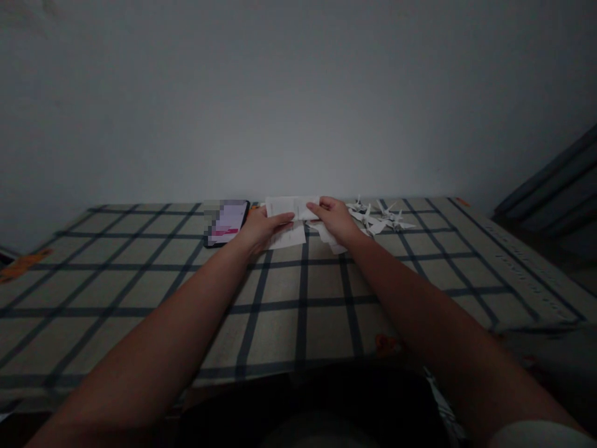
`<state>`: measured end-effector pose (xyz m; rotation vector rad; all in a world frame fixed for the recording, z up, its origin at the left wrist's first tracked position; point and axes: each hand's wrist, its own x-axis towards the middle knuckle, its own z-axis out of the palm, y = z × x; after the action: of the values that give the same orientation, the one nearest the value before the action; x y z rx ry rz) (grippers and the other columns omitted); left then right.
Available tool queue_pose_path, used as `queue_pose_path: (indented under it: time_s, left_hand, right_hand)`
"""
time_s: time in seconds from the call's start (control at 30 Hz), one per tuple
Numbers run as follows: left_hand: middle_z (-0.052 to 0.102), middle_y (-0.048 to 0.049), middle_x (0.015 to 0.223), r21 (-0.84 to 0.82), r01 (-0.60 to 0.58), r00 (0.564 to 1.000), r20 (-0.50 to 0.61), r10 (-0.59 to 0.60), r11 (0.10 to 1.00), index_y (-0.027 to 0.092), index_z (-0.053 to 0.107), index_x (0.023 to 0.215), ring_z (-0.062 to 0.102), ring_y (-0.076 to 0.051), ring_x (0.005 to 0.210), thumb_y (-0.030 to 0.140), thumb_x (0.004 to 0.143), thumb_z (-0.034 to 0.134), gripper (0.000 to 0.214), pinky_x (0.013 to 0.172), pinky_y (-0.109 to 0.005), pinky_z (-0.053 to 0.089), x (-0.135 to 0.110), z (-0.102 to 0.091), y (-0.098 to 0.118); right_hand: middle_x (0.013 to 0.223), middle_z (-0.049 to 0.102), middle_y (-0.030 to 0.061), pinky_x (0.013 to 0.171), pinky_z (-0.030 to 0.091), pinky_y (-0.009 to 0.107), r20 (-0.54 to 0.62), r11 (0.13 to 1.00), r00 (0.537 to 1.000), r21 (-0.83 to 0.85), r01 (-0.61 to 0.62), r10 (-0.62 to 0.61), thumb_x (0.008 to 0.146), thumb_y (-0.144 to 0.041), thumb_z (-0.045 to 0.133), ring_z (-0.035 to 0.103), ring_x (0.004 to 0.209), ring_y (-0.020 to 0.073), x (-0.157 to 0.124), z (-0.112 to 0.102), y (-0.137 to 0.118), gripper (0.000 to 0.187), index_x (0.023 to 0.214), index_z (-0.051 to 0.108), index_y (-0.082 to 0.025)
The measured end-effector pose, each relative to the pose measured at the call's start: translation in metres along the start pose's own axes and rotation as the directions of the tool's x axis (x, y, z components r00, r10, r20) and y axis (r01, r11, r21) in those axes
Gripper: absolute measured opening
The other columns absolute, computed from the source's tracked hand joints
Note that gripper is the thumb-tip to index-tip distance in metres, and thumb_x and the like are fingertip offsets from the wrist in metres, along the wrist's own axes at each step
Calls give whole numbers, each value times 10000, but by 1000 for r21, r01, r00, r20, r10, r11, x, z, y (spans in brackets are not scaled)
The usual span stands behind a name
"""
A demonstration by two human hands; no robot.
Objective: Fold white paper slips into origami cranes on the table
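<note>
Between my two hands is a creased sheet of white paper (282, 204), raised a little above the table. My left hand (261, 227) pinches its left side, thumb lying on the face of the sheet. On the right side, my right hand (333, 216) pinches it with thumb and fingers; its fingertips behind the paper are hidden. Another piece of white paper (291, 238) shows just below the held sheet, and one more paper piece (332, 239) lies under my right wrist. Several folded white paper cranes (368, 219) sit to the right of my right hand.
A phone (228, 222) with a lit screen lies left of my left hand. The table wears a checked cloth (280, 336) with orange patches at its edges. Behind it rises a plain grey wall (298, 99). Dark ridged material (555, 180) stands at the far right.
</note>
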<state>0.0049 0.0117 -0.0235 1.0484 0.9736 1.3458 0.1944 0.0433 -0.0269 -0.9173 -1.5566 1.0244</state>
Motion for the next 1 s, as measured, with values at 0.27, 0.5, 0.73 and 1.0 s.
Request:
queue_pose_path:
  time_s: [0.27,0.5,0.73,1.0]
  left_hand:
    - [758,-138,1057,31,-41,997,-57,43,999,110,726,980,737,-212,875,138,642,860,364,853,-327,609,-5,5,1]
    - [756,-144,1040,55,-41,997,-62,45,998,100,732,976,733,-194,806,152,653,857,350,824,-325,607,-1,3,-2]
    - [751,-136,1069,30,-7,999,-36,8,1000,114,728,976,726,-191,839,129,643,854,357,838,-320,598,-3,4,-1]
    - [765,-87,935,111,-34,997,-72,42,993,157,769,942,697,-190,810,311,620,884,375,743,-288,573,-5,0,15]
  right_hand:
    - [661,491,-7,601,408,279,-29,993,999,-113,27,-30,817,-542,651,483,669,145,-4,-1,-9,382,687,527,-205]
    - [648,453,-11,605,396,281,-27,991,1000,-133,8,-11,838,-580,609,453,656,143,-5,-1,-12,418,675,499,-211]
    - [609,353,-42,565,296,270,-55,977,997,-210,37,-50,843,-547,601,370,611,115,-6,-3,-12,437,618,441,-207]
    - [637,458,-27,607,317,272,91,953,988,-265,145,-125,836,-502,617,413,635,122,-8,-9,-14,379,642,518,-192]
